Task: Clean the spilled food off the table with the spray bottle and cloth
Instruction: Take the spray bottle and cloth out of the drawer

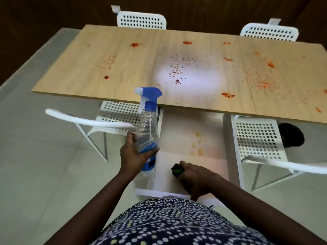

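Note:
A clear spray bottle (148, 128) with a blue and white trigger head is held upright by my left hand (136, 152), which grips its lower body in front of the table's near edge. My right hand (193, 175) is lower, closed around a small dark and green object (177, 169); I cannot tell whether it is the cloth. The light wooden table (134, 68) carries red-orange food spills: scattered crumbs at the middle (177, 71), a wide patch at the right (263, 82) and blobs at the left (135, 44).
Two white perforated chairs (122, 114) (256, 138) stand at the near side, two more (141, 20) (269, 32) at the far side. A low white surface (187, 138) with orange stains lies between the near chairs. A dark round object (292, 137) sits on the floor at the right.

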